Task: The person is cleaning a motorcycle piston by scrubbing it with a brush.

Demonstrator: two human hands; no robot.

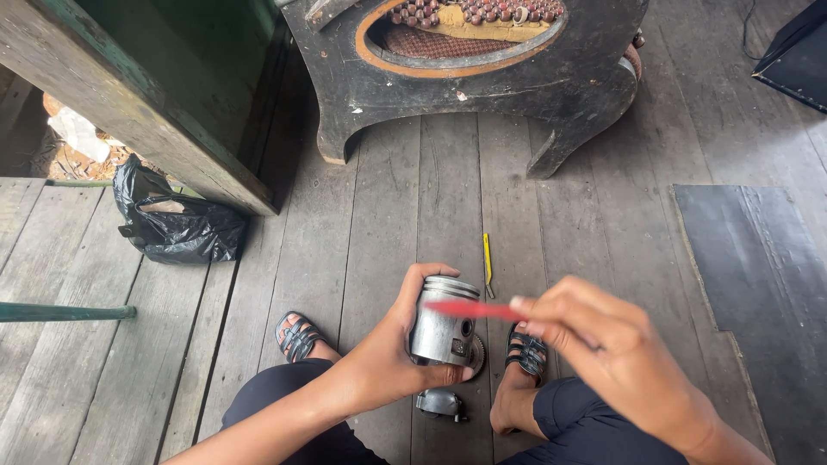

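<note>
My left hand [398,346] grips a silver metal piston [442,324], held upright above the floor between my knees. My right hand [613,350] pinches a thin red tool [469,309], blurred, whose tip lies across the piston's upper side. Under the piston a toothed gear [476,352] shows partly on the planks, and a small grey metal part [441,403] lies just below it. A yellow-handled tool [487,263] rests on the floor beyond the piston.
I sit on grey wooden planks [379,198], my sandalled feet [298,337] either side. A black wooden stool [482,77] stands ahead, a black plastic bag [181,226] at left beside a green post [138,112], a dark mat [758,284] at right.
</note>
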